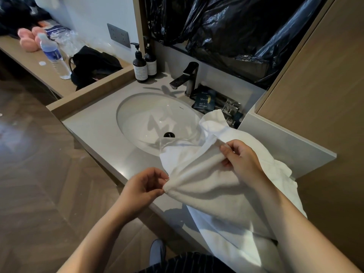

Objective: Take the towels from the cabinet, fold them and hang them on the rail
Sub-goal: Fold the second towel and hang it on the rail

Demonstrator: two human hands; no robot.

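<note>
A white towel (206,186) lay draped over the front right of the grey vanity desk (94,131), overlapping the rim of the oval sink (145,115) and hanging down past the desk's front edge. The left hand (143,186) pinched a bunched corner in its grip; the right hand (242,160) held a raised edge between thumb and fingers. A dark faucet (187,75) and two pump bottles (140,67) stood behind the sink.

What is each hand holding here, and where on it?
Both hold the white towel: left hand pinches a bunched edge, right hand pinches another edge higher up.
</note>
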